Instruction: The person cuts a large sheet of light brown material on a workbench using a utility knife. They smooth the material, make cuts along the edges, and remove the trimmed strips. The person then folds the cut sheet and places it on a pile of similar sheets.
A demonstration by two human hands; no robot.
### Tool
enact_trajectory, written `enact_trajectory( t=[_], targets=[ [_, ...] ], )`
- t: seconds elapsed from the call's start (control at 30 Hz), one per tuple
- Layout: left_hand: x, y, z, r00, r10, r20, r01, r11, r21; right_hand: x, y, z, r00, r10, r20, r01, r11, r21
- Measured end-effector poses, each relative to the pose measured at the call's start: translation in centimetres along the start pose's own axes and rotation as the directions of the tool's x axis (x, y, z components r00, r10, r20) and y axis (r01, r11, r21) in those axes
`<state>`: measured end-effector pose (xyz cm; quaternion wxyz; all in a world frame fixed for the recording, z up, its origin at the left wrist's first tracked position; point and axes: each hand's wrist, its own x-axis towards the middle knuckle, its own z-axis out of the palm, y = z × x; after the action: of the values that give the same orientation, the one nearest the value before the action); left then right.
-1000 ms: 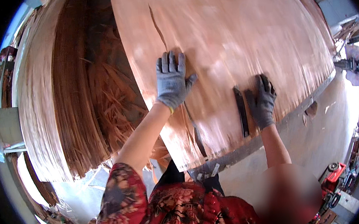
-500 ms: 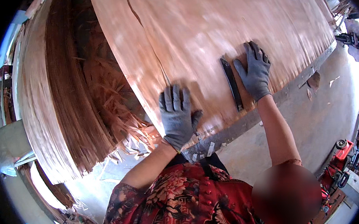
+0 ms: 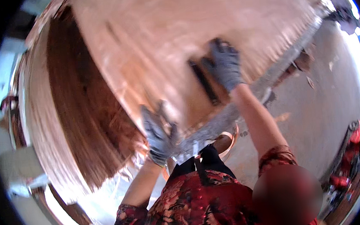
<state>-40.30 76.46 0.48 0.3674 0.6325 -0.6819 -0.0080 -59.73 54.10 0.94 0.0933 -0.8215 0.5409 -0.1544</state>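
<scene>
A broad sheet of thin wood veneer [image 3: 173, 24] lies before me, its surface smeared by motion. My right hand [image 3: 225, 64], in a grey glove, rests on the sheet with fingers stretched forward. Just left of it lies a narrow black bar [image 3: 203, 82], slanting toward the near edge. At the sheet's near left corner is my left hand [image 3: 158, 133], also gloved, turned on its side. Its fingers look extended and apart from the thumb. A pale blur shows by its fingertips, too smeared to name. Orange-brown wood shows along the sheet's left part.
Another stack of veneer [image 3: 47, 118] with a dark brown side stands at the left. Torn wood scraps [image 3: 124, 125] fill the gap between. A grey metal edge [image 3: 266, 86] borders the sheet above the concrete floor [image 3: 307, 115]. A red machine [image 3: 353, 141] stands far right.
The view has shifted. My left hand has turned from lying palm down to standing on its side, nearer the corner. The long crack now appears as a blurred, wider orange-brown area. My right hand stays flat.
</scene>
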Motion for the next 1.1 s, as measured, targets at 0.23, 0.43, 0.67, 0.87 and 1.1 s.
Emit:
enact_trajectory(
  t=[0.23, 0.43, 0.67, 0.87, 1.1],
  targets=[
    [3.1, -1.3, 5.2, 0.953, -0.004, 0.304, -0.083, 0.959, 0.272, -2.7, 5.1, -0.6, 0.899, 0.365, -0.243, 0.127, 0.314, 0.941],
    [3.6, -0.6, 5.3, 0.949, 0.064, 0.308, -0.129, 0.973, 0.193, -20.0, 15.8, -2.6, 0.512, 0.857, -0.061, -0.131, 0.148, 0.980],
    [3.2, -1.3, 5.2, 0.946, 0.038, 0.321, -0.090, 0.985, 0.147, -31.1, 14.4, 10.9, 0.564, 0.759, 0.325, -0.463, -0.035, 0.886],
    [3.3, -1.2, 5.4, 0.946, 0.033, 0.324, -0.077, 0.989, 0.125, -29.2, 14.9, 16.4, 0.673, 0.687, 0.276, -0.542, 0.203, 0.815],
    [3.2, -2.3, 3.7, 0.949, 0.151, 0.277, -0.162, 0.987, 0.017, -30.3, 12.7, 4.3, 0.572, 0.640, 0.513, -0.686, 0.031, 0.727]
  ],
)
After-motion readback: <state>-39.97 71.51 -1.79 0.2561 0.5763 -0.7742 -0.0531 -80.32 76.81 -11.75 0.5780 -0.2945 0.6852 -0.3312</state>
